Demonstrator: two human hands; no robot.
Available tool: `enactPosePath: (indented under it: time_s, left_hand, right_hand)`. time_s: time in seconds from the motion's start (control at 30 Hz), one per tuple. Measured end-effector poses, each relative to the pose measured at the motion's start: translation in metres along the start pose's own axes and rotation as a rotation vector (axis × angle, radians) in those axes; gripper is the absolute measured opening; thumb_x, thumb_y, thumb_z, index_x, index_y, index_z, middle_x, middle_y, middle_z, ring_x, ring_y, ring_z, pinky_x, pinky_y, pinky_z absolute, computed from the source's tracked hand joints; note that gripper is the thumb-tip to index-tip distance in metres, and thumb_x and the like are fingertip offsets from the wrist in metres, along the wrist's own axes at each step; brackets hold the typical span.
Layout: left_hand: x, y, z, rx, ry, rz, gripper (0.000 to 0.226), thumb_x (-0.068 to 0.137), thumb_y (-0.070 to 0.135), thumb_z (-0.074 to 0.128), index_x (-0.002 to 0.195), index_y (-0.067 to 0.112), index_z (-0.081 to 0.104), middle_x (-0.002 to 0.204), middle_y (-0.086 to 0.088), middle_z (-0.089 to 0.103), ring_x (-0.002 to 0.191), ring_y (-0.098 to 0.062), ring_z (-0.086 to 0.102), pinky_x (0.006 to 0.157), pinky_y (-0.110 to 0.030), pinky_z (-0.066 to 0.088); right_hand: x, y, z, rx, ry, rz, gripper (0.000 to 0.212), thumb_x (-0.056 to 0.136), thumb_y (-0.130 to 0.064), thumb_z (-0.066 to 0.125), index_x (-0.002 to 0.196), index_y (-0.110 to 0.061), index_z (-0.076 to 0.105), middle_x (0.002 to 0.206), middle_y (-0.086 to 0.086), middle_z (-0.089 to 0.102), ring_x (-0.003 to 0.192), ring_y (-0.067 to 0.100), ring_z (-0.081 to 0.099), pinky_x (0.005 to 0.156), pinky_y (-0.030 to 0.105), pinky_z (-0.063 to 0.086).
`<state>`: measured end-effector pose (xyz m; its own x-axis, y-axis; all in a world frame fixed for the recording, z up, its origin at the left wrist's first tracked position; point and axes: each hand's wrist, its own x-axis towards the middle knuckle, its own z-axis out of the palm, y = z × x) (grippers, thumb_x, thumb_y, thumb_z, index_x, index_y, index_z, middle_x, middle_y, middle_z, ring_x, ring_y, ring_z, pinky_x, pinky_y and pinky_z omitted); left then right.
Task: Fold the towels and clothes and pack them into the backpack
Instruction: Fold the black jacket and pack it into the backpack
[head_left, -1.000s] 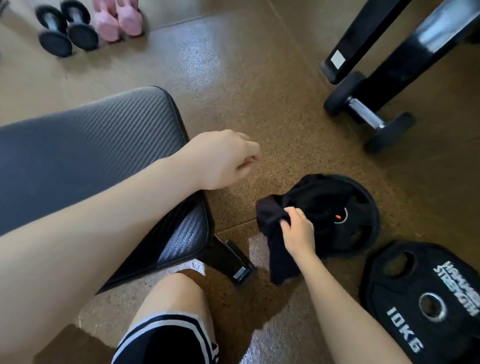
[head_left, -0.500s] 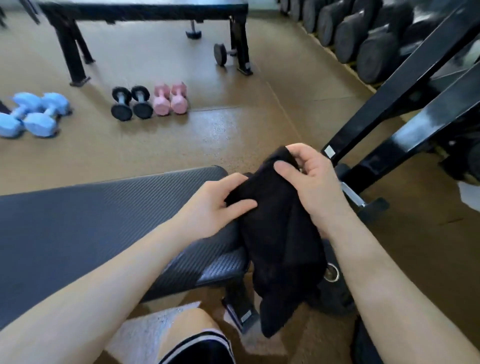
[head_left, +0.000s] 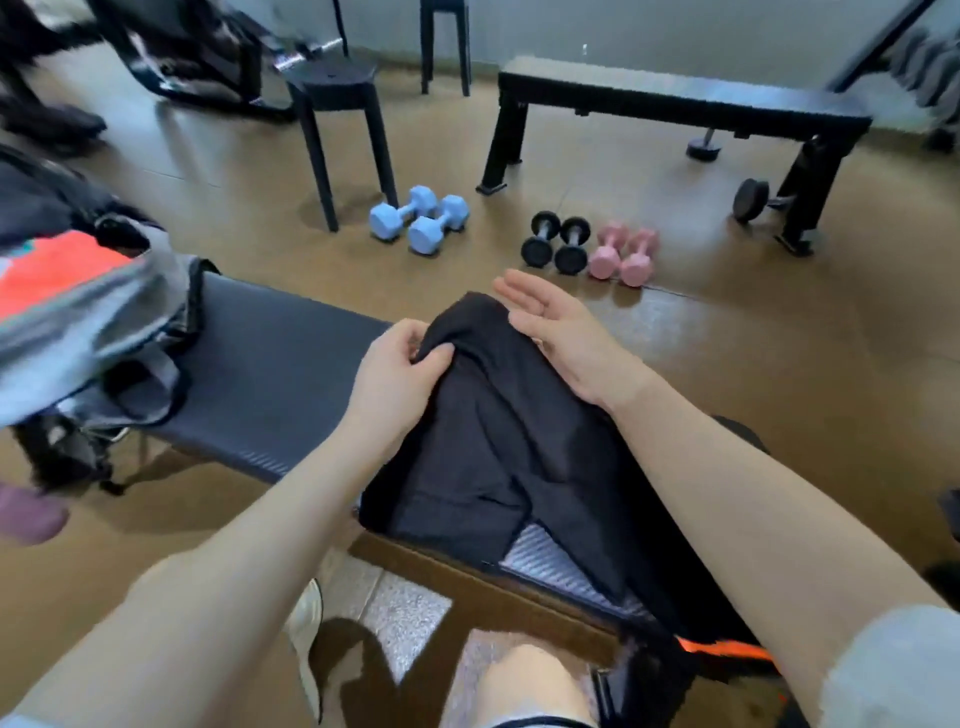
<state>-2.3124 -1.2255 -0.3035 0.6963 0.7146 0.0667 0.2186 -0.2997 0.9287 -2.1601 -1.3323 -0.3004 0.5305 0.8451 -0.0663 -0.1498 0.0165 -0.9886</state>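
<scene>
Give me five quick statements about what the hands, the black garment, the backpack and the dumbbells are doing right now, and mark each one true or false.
1. The left hand pinches the black garment near its top edge. True.
2. The right hand has a closed grip on the garment. False: its fingers are straight, palm open, with the cloth draped against it.
3. The garment lies spread over the padded bench. True.
4. The garment is already inside the backpack. False: the backpack sits apart, at the bench's left end.
5. The blue dumbbells rest on the bench. False: they lie on the floor beyond it, left of the black dumbbells and pink dumbbells.
</scene>
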Motion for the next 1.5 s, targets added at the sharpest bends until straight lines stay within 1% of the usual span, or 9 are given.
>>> enactPosePath:
  time_s: [0.1, 0.27, 0.4, 0.57, 0.77, 0.97, 1.1, 1.33, 1.5]
  left_hand:
    - [0.02, -0.029, -0.03, 0.043, 0.159, -0.135, 0.016, 0.089, 0.027, 0.055, 0.097, 0.014, 0.061, 0.097, 0.001, 0.066, 0.087, -0.014, 0.06, 0.079, -0.034, 0.048]
    - [0.025, -0.072, -0.029, 0.17, -0.079, -0.318, 0.049, 0.09, 0.026, 0.056, 0.135, 0.017, 0.039, 0.127, 0.004, 0.047, 0.112, -0.018, 0.05, 0.09, -0.028, 0.04]
    - [0.014, -0.081, -0.021, 0.554, -0.065, -0.089, 0.045, 0.086, 0.02, 0.062, 0.129, 0.02, 0.048, 0.145, -0.012, 0.026, 0.132, -0.03, 0.03, 0.105, -0.039, 0.029]
    - [-0.004, -0.082, -0.036, 0.884, -0.043, 0.801, 0.01, 0.079, 0.023, 0.061, 0.078, 0.02, 0.07, 0.084, -0.001, 0.065, 0.073, -0.024, 0.061, 0.062, -0.029, 0.04]
    - [-0.029, -0.107, -0.049, 0.935, -0.516, 0.338, 0.093, 0.065, 0.08, 0.035, 0.137, 0.021, 0.04, 0.133, 0.004, 0.049, 0.119, -0.016, 0.048, 0.1, -0.03, 0.038]
    - [-0.026, -0.104, -0.04, 0.648, -0.158, 0.259, 0.036, 0.084, 0.019, 0.058, 0.119, 0.022, 0.055, 0.113, 0.003, 0.064, 0.104, -0.02, 0.058, 0.088, -0.03, 0.044]
    - [-0.013, -0.084, -0.039, 0.275, 0.013, 0.05, 0.009, 0.089, 0.019, 0.055, 0.092, 0.021, 0.063, 0.085, 0.006, 0.066, 0.081, -0.012, 0.058, 0.074, -0.025, 0.042]
    - [0.001, -0.048, -0.039, -0.165, -0.107, -0.152, 0.02, 0.088, 0.027, 0.054, 0.075, 0.012, 0.059, 0.067, 0.0, 0.058, 0.065, -0.018, 0.054, 0.068, -0.042, 0.051]
    - [-0.005, -0.046, -0.052, 0.303, -0.359, 0.033, 0.059, 0.064, 0.039, 0.08, 0.113, 0.033, 0.049, 0.099, 0.018, 0.06, 0.089, 0.0, 0.058, 0.078, -0.02, 0.043]
  right_hand:
    - [0.014, 0.012, 0.007, -0.119, 0.009, 0.049, 0.03, 0.095, -0.009, 0.049, 0.12, -0.024, 0.053, 0.129, -0.007, 0.05, 0.126, 0.007, 0.044, 0.1, 0.02, 0.037]
    - [-0.027, 0.046, 0.016, -0.862, -0.21, -0.289, 0.015, 0.088, -0.015, 0.061, 0.101, -0.015, 0.068, 0.121, -0.001, 0.057, 0.11, 0.001, 0.052, 0.099, 0.022, 0.035]
    - [-0.049, 0.079, 0.029, -1.314, -0.531, -0.413, 0.049, 0.083, -0.051, 0.051, 0.122, -0.022, 0.06, 0.143, 0.001, 0.044, 0.136, 0.017, 0.036, 0.113, 0.04, 0.015]
    - [-0.039, 0.104, 0.036, -1.654, -0.44, -0.368, 0.057, 0.077, -0.056, 0.056, 0.126, -0.026, 0.055, 0.14, 0.002, 0.046, 0.134, 0.025, 0.039, 0.111, 0.055, 0.015]
    - [-0.02, 0.094, 0.033, -1.228, -0.113, -0.222, 0.012, 0.088, -0.021, 0.058, 0.096, -0.014, 0.064, 0.1, 0.001, 0.063, 0.096, 0.018, 0.057, 0.095, 0.035, 0.036]
    - [-0.028, 0.063, 0.006, -0.628, -0.005, -0.04, 0.019, 0.08, -0.019, 0.065, 0.072, -0.002, 0.061, 0.071, 0.003, 0.059, 0.07, 0.01, 0.052, 0.071, 0.031, 0.037]
    - [-0.029, 0.042, -0.012, -0.427, 0.218, -0.062, 0.016, 0.078, -0.007, 0.066, 0.066, 0.003, 0.062, 0.059, -0.011, 0.061, 0.061, 0.001, 0.053, 0.064, 0.019, 0.039]
    - [-0.013, 0.024, -0.01, -0.488, 0.396, -0.16, 0.014, 0.094, -0.013, 0.05, 0.082, -0.01, 0.056, 0.076, 0.007, 0.056, 0.071, 0.013, 0.048, 0.068, 0.031, 0.038]
    - [-0.005, 0.025, 0.001, -0.432, 0.407, -0.08, 0.02, 0.094, -0.014, 0.052, 0.075, -0.018, 0.056, 0.068, -0.005, 0.051, 0.063, 0.006, 0.044, 0.06, 0.018, 0.036]
